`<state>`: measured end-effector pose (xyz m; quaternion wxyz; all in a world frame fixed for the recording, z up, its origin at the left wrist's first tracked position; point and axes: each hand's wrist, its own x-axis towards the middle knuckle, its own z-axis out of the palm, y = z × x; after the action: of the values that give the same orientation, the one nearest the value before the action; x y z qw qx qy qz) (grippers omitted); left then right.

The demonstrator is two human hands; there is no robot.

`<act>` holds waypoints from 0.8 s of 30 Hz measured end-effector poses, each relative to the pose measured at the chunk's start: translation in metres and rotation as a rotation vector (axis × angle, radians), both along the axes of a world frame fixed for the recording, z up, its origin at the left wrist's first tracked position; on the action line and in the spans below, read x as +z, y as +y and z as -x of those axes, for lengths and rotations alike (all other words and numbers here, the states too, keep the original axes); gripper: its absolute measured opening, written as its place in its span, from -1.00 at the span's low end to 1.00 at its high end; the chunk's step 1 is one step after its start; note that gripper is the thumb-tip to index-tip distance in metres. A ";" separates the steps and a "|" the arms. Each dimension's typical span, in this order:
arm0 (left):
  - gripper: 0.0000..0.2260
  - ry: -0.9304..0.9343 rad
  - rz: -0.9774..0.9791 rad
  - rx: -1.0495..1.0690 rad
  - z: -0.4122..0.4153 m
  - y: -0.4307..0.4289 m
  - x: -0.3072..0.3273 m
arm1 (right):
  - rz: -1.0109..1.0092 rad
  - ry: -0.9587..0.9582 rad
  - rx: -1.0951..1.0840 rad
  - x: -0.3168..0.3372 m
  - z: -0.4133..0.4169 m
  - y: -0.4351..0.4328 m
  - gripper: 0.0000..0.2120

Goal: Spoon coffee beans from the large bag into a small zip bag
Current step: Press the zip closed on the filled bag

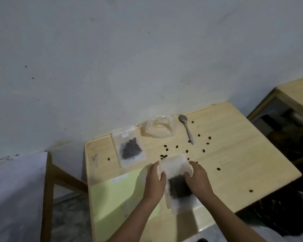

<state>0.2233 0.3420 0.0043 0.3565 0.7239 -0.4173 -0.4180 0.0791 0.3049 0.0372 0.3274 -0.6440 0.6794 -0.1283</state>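
You are holding one small zip bag with both hands over the near middle of the table. Your left hand is gripping its left edge and your right hand its right edge. On each hand the thumb is pressing on the side of the bag facing you, and the fingers are lying close together round the edge, not spread. A dark heap of beans is sitting in the near half of the bag, between your two hands; the far half is looking empty.

A second zip bag, also holding beans, is lying flat to the far left. One crumpled clear bag is resting at the far edge, against the wall. One spoon is lying just right of it, bowl pointing far and handle coming near. About seventeen loose beans are lying scattered over the wood, most of them between the spoon and your hands, one far to the left and one near the right edge. One pale green sheet is covering the near left part of the table.
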 end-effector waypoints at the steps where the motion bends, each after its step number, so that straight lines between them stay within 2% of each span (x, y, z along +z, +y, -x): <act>1: -0.59 0.007 -0.027 -0.025 0.005 0.004 -0.001 | -0.023 -0.029 0.001 -0.002 0.004 0.006 -0.66; 5: -0.52 0.061 -0.107 -0.125 0.019 0.016 0.004 | -0.006 -0.078 0.027 -0.008 0.007 0.025 -0.81; 9: -0.50 0.128 -0.112 -0.100 0.025 0.016 0.010 | 0.047 -0.143 -0.018 -0.012 0.005 0.037 -0.84; 15: -0.59 0.178 -0.072 0.110 0.013 0.016 0.018 | 0.094 -0.292 -0.150 0.000 -0.008 0.043 -0.63; 19: -0.66 0.201 0.016 0.284 -0.013 0.017 0.031 | 0.124 -0.454 -0.189 0.018 -0.027 0.034 -0.67; 24: -0.51 0.334 0.180 0.342 -0.058 0.024 0.052 | 0.040 -0.642 -0.058 0.037 -0.065 0.024 -0.68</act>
<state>0.2817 0.3663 0.0567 0.5491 0.6701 -0.2596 -0.4266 0.1439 0.3288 0.0741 0.5084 -0.5573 0.5569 -0.3475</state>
